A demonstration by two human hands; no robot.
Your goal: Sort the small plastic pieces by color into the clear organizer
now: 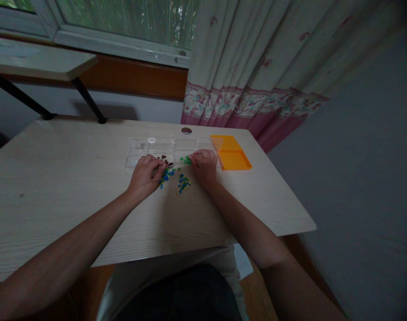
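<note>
A clear plastic compartment box [174,149] lies on the table. Dark brown-red small pieces [164,157] sit in a near compartment left of its middle, and green small pieces [185,159] in the one to the right. My left hand [146,174] is at the box's near edge, thumb and fingertips pinched beside the brown-red pieces; what they hold is too small to name. My right hand [204,166] is over the green pieces, fingertips together, contents hidden. In front of the box lie two mixed piles: a blue and green pile [166,177] and a blue, green and yellow pile [184,183].
An orange two-part tray [235,161] stands at the box's right end. A small brown round object [186,130] lies behind the box. A raised shelf [39,60] on black legs is at the back left. A curtain [230,89] hangs behind the table [66,178].
</note>
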